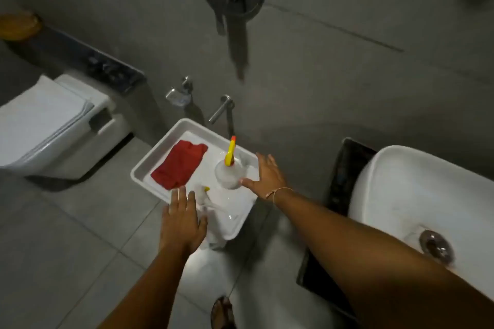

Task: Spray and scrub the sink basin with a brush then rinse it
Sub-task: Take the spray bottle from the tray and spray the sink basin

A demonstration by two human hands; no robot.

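A white tray (149, 161) stands below me on a low support. On it stands a clear spray bottle (228, 175) with a yellow and red trigger head, upright. A white brush (213, 201) with a yellow bit lies near the tray's front edge. My right hand (267, 175) is open, fingers spread, its thumb touching the bottle's right side. My left hand (181, 218) is open, flat over the tray's front edge beside the brush. The white sink basin (417, 195) with its metal drain (435, 247) is at the right.
A red cloth (179, 164) lies on the tray's left part. A white toilet (50, 125) stands at the left. Chrome wall fittings (222, 108) stick out behind the tray. A dark counter (344, 168) carries the basin. My sandalled foot (223, 314) is on the grey tiled floor.
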